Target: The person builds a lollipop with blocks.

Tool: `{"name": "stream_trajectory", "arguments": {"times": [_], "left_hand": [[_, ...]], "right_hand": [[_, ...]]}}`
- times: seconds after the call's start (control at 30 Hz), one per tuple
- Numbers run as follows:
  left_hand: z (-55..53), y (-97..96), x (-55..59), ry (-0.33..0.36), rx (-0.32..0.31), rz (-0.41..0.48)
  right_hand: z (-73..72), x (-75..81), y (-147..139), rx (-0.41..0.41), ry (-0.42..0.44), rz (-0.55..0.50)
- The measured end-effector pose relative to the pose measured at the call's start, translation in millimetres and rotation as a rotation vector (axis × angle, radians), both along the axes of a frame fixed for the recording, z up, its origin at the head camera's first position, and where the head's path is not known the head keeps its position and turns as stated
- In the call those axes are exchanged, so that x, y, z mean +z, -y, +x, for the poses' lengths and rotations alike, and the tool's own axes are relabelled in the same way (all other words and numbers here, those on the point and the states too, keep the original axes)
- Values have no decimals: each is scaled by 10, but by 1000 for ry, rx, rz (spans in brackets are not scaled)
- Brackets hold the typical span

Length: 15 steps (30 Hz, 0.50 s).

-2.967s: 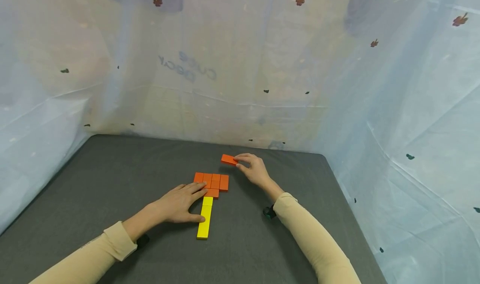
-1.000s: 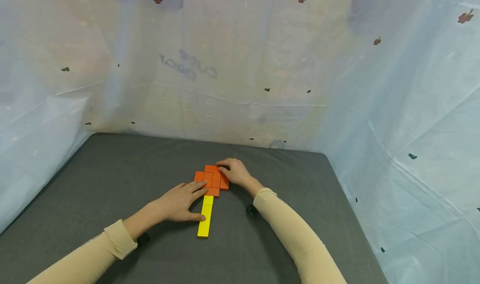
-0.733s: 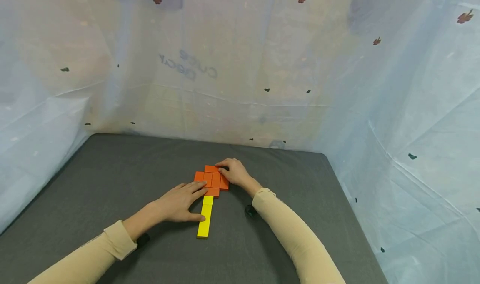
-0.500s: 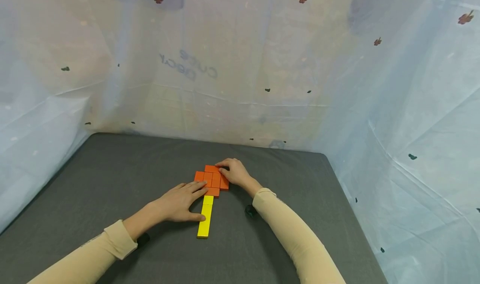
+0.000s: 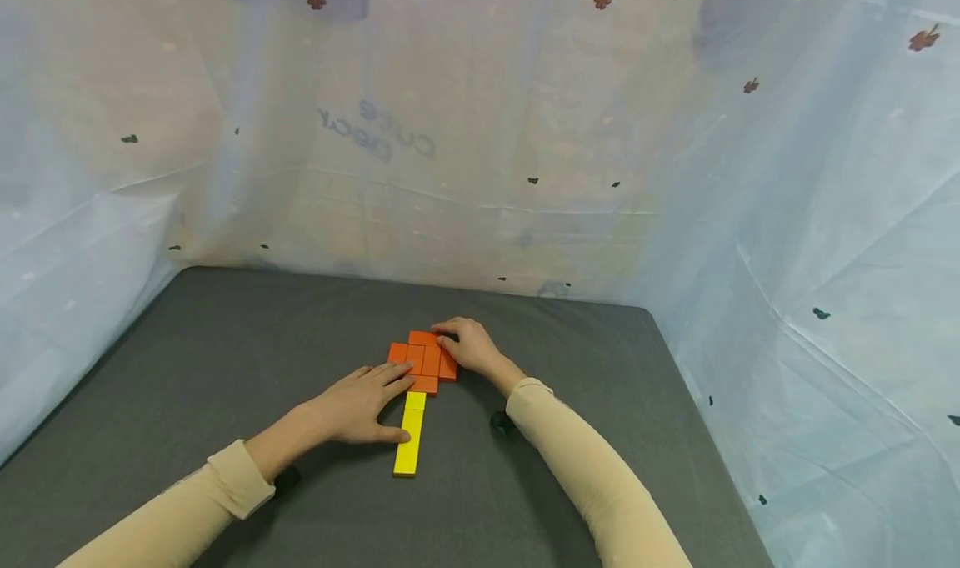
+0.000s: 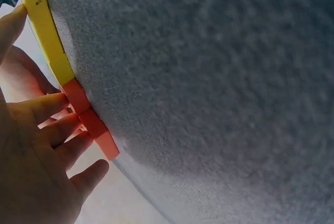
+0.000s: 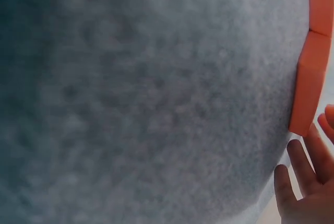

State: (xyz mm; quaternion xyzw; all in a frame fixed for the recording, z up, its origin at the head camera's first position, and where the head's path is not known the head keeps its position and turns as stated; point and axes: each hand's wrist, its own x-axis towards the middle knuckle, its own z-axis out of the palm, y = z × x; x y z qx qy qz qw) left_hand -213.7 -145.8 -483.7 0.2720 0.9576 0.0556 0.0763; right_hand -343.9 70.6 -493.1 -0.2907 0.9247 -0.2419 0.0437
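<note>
Several flat orange blocks (image 5: pixel 431 359) lie side by side on the dark table, with one orange block (image 5: pixel 422 338) set crosswise along their far side. A yellow strip (image 5: pixel 407 455) of blocks runs from the near orange block toward the person. My left hand (image 5: pixel 348 407) lies spread at the left; its fingertips touch the orange blocks and its thumb rests on the yellow strip. At the far right corner, my right hand (image 5: pixel 475 347) pinches the right end of the crosswise block between thumb and index finger. In the right wrist view, orange blocks (image 7: pixel 310 88) partly show above the fingers.
The grey cloth-covered table (image 5: pixel 247 343) extends around the blocks on all sides. A pale translucent sheet (image 5: pixel 480 134) with leaf prints hangs behind the far edge and along both sides. A dark wrist device (image 5: pixel 501 422) shows beneath the right sleeve.
Since three seconds ago, my right hand has brought the last orange block down and left against the far side of the others. Over the last second, both hands stay almost still.
</note>
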Motion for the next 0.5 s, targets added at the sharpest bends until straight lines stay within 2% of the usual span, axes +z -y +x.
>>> {"name": "stream_trajectory", "arguments": {"times": [0.27, 0.4, 0.5], "left_hand": [[16, 47, -7, -17, 6, 31], [0, 98, 5, -51, 22, 72], [-24, 182, 41, -105, 54, 97]], "right_hand": [[95, 138, -85, -37, 38, -132], [146, 250, -196, -57, 5, -179], [191, 332, -327, -84, -51, -214]]}}
